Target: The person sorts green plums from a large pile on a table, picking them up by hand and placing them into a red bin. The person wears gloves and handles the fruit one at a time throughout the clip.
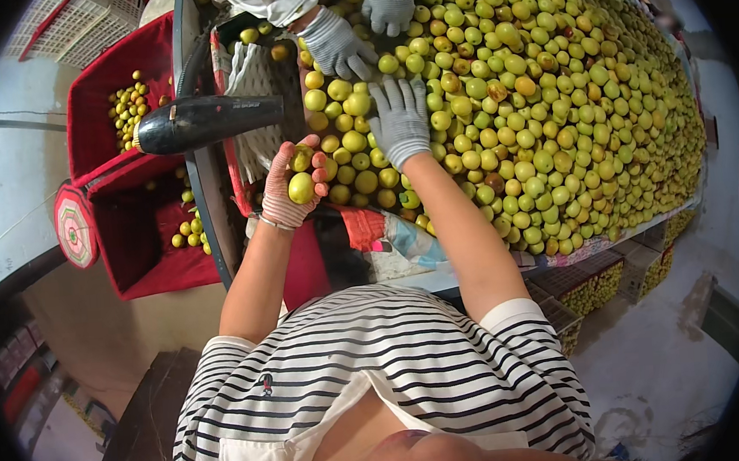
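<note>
My left hand [288, 191], in a reddish striped glove, is turned palm up with two green jujubes [301, 188] held in its curled fingers. One of them, nearer the fingertips, has a brownish tint. My right hand [400, 122], in a grey knit glove, lies palm down on the heap of green jujubes [529, 123] with its fingers spread. Its fingertips are close to several fruits, and what is under the palm is hidden. Just left of the heap, above my left hand, is a strip of white foam netting [248, 110].
Another person's two grey-gloved hands [337, 43] reach into the heap from the far side. A black blower shaped like a hair dryer [208, 123] juts over the table's left edge. Red-lined bins [145, 240] holding some fruit stand left. Filled crates [592, 285] sit below right.
</note>
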`<state>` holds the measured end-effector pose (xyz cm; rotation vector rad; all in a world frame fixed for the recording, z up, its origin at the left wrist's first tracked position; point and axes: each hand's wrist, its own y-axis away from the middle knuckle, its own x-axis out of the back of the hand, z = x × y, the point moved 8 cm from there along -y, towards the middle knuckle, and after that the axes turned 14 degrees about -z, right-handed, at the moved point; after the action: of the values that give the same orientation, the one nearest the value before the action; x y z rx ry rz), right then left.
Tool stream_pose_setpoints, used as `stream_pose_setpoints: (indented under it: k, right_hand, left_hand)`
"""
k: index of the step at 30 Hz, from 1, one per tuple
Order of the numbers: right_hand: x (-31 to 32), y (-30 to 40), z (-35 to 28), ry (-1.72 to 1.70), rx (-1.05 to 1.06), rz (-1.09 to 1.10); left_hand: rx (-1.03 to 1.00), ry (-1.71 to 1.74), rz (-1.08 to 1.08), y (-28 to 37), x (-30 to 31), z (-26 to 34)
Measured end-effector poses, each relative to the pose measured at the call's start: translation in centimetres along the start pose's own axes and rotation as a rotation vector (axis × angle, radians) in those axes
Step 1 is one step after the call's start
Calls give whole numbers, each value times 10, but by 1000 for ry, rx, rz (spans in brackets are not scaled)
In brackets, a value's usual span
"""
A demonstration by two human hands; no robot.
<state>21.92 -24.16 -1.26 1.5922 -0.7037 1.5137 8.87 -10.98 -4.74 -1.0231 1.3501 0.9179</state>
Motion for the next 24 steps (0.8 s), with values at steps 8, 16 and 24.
stream_pose_setpoints:
  k: [8, 16, 24]
  right_hand:
    - [30, 53, -42, -221, 446, -20]
    - [-22, 85, -48, 179, 432, -216]
    - [12, -3, -66, -186, 361, 26]
  left_hand:
    - [-26, 42, -31, -2, -5, -1]
    - [4, 52, -69, -3, -13, -6]
    - [-12, -8, -115, -2, -18, -2]
